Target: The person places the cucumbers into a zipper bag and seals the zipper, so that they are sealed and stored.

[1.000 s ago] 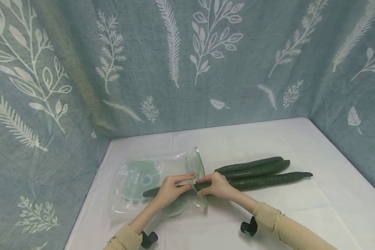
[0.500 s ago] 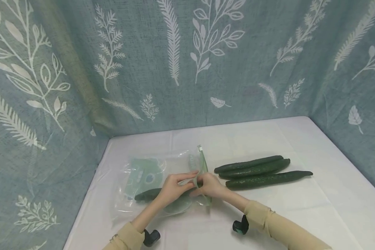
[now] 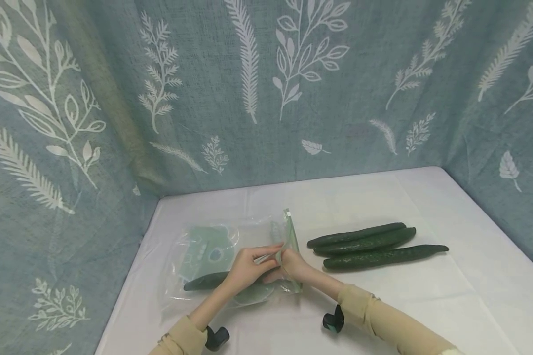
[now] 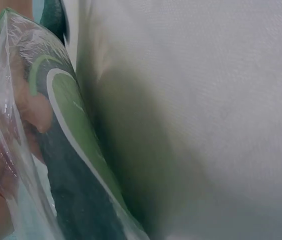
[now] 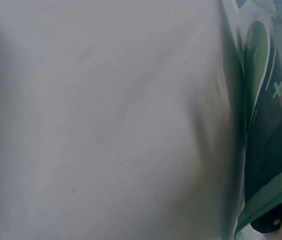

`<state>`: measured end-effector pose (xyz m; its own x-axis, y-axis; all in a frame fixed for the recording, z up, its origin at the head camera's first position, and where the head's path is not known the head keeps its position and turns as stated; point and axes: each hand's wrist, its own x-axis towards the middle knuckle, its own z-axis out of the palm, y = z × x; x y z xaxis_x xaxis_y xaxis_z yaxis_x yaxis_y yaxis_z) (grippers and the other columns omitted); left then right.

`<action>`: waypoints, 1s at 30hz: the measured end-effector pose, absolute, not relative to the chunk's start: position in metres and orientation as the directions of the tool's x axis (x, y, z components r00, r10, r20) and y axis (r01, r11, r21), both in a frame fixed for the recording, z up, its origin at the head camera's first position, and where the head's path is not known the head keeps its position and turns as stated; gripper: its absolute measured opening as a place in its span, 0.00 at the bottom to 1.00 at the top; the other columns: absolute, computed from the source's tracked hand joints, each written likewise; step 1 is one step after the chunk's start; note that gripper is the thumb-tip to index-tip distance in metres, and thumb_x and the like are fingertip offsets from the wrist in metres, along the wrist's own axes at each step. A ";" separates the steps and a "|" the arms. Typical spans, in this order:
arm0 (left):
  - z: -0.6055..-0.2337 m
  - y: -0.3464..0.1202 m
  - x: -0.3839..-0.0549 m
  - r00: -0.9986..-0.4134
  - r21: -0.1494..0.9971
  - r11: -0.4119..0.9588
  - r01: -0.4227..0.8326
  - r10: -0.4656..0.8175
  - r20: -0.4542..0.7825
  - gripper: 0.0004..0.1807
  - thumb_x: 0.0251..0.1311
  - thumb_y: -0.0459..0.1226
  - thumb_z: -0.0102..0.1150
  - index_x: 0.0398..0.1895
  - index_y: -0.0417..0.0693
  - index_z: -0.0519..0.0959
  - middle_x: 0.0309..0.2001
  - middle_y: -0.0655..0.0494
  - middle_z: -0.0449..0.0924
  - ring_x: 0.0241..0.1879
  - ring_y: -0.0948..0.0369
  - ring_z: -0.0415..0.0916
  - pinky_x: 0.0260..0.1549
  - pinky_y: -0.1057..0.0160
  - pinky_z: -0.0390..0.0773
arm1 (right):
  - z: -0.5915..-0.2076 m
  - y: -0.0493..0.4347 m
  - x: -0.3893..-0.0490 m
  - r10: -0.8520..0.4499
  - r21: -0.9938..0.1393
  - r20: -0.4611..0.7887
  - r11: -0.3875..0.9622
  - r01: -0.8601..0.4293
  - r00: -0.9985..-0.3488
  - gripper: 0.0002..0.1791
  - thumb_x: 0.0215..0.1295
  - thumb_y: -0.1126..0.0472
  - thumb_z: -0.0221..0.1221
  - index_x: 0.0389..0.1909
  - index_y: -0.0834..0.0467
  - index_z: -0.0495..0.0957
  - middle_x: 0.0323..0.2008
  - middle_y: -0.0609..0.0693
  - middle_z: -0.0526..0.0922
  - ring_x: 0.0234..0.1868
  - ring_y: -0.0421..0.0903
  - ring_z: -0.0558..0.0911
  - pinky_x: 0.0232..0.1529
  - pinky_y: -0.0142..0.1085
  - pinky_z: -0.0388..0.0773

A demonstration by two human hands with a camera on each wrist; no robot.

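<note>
A clear zip bag (image 3: 204, 254) with green print lies flat at the left of the table, its green-edged mouth (image 3: 291, 231) facing right. Inside the bag is a cucumber (image 3: 204, 281), seen through the plastic, also large in the left wrist view as a dark cucumber (image 4: 81, 200). My left hand (image 3: 245, 266) pinches the bag's upper layer near the mouth and lifts it. Reaching through the mouth, my right hand (image 3: 294, 266) holds the cucumber's near end; its thumb (image 4: 38, 112) shows through the film. The right hand's other fingertips are partly hidden.
To the right of the bag lie three more cucumbers: two touching, a rear cucumber (image 3: 355, 234) and a middle cucumber (image 3: 366, 241), and a front cucumber (image 3: 384, 257) slightly apart. A white cloth (image 3: 382, 305) covers the table. A patterned curtain (image 3: 231, 98) hangs behind and at both sides.
My right hand has moved left into the bag's mouth, pushing the cucumber deeper inside. The left hand keeps its pinch on the bag in nearly the same place.
</note>
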<state>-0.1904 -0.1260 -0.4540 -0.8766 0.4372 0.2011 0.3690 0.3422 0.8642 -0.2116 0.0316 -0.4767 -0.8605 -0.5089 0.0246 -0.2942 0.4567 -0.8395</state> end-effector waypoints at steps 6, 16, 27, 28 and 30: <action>-0.454 -0.123 -0.191 -0.878 0.864 0.339 0.373 0.431 0.210 0.18 0.54 0.32 0.64 0.50 0.41 0.80 0.56 0.51 0.78 0.58 0.51 0.75 0.60 0.53 0.73 | -0.477 0.027 -0.212 -0.518 -0.827 0.017 0.473 -0.304 -0.855 0.26 0.39 0.60 0.75 0.43 0.63 0.80 0.43 0.56 0.85 0.50 0.53 0.80 0.61 0.48 0.73; -0.455 -0.122 -0.192 -0.883 0.872 0.338 0.354 0.428 0.192 0.18 0.53 0.29 0.63 0.50 0.38 0.80 0.56 0.47 0.78 0.59 0.49 0.74 0.60 0.52 0.72 | -0.477 0.029 -0.209 -0.536 -0.783 -0.019 0.532 -0.321 -0.844 0.27 0.40 0.55 0.75 0.43 0.62 0.81 0.43 0.55 0.86 0.50 0.52 0.80 0.60 0.47 0.74; -0.457 -0.127 -0.192 -0.880 0.876 0.338 0.344 0.441 0.175 0.18 0.55 0.34 0.64 0.51 0.43 0.80 0.57 0.51 0.78 0.60 0.51 0.73 0.60 0.52 0.72 | -0.480 0.035 -0.213 -0.599 -0.823 -0.074 0.488 -0.290 -0.798 0.27 0.44 0.57 0.74 0.47 0.60 0.79 0.44 0.49 0.85 0.49 0.45 0.79 0.59 0.38 0.73; -0.457 -0.128 -0.192 -0.883 0.876 0.343 0.338 0.439 0.169 0.18 0.55 0.34 0.64 0.51 0.43 0.80 0.57 0.52 0.78 0.60 0.51 0.73 0.60 0.52 0.72 | -0.480 0.035 -0.214 -0.603 -0.821 -0.075 0.489 -0.294 -0.794 0.25 0.44 0.57 0.74 0.46 0.60 0.80 0.43 0.49 0.85 0.48 0.44 0.79 0.58 0.36 0.73; -0.457 -0.128 -0.192 -0.884 0.878 0.344 0.334 0.439 0.164 0.18 0.55 0.34 0.63 0.51 0.43 0.80 0.57 0.52 0.78 0.60 0.51 0.73 0.60 0.53 0.73 | -0.482 0.036 -0.215 -0.616 -0.823 -0.087 0.487 -0.291 -0.783 0.22 0.46 0.56 0.73 0.43 0.58 0.82 0.41 0.48 0.86 0.45 0.40 0.78 0.54 0.31 0.73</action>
<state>-0.1918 -0.1275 -0.4570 -0.8837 0.4385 0.1639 0.3336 0.3442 0.8776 -0.2150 0.0364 -0.4816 -0.7833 -0.6155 -0.0871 -0.2912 0.4870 -0.8234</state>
